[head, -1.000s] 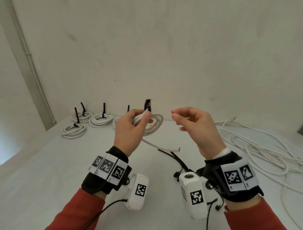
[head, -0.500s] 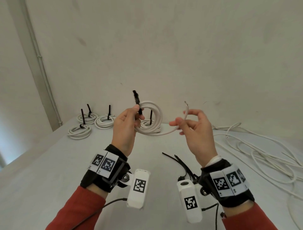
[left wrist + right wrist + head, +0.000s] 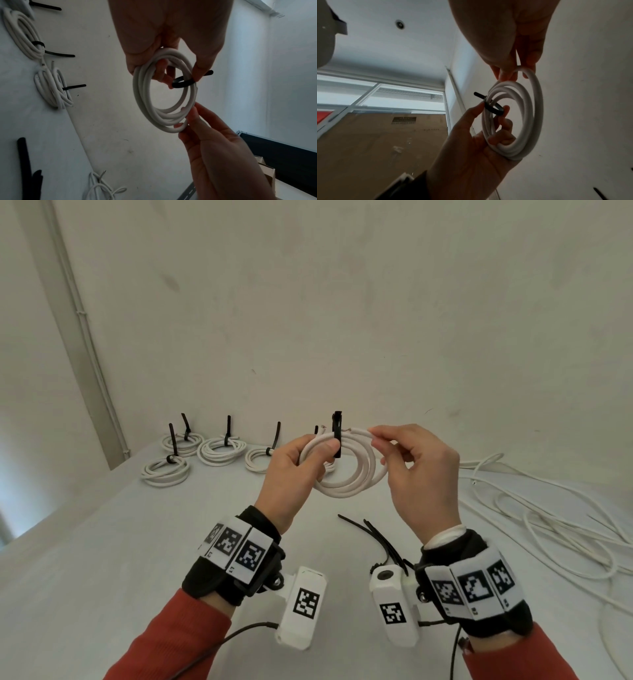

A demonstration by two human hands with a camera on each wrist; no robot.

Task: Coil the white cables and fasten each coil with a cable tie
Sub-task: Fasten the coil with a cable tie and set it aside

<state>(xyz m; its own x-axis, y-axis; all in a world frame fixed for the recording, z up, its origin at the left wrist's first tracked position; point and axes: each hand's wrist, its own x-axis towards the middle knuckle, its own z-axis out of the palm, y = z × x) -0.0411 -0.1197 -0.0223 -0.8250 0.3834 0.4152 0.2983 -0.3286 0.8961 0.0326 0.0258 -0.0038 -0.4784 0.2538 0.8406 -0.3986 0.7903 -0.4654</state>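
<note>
Both hands hold a white cable coil (image 3: 354, 474) in the air above the table. My left hand (image 3: 301, 460) grips the coil's left side, its fingers through the loop (image 3: 163, 94), and its thumb presses a black cable tie (image 3: 337, 434) against the turns. The tie curves round the turns (image 3: 182, 83), its end sticking up. My right hand (image 3: 407, 453) pinches the outer turn (image 3: 537, 102) at the coil's top right between thumb and fingers. The tie also shows in the right wrist view (image 3: 491, 106).
Several tied white coils (image 3: 222, 450) with upright black tie tails lie at the back left of the white table (image 3: 102, 542). Loose black cable ties (image 3: 380, 539) lie under my hands. A tangle of loose white cable (image 3: 548, 522) spreads over the right side.
My right hand brought the loose cable end up and laid it round onto the coil, closing the last turn. The left hand kept its hold on coil and tie and turned the coil flatter.
</note>
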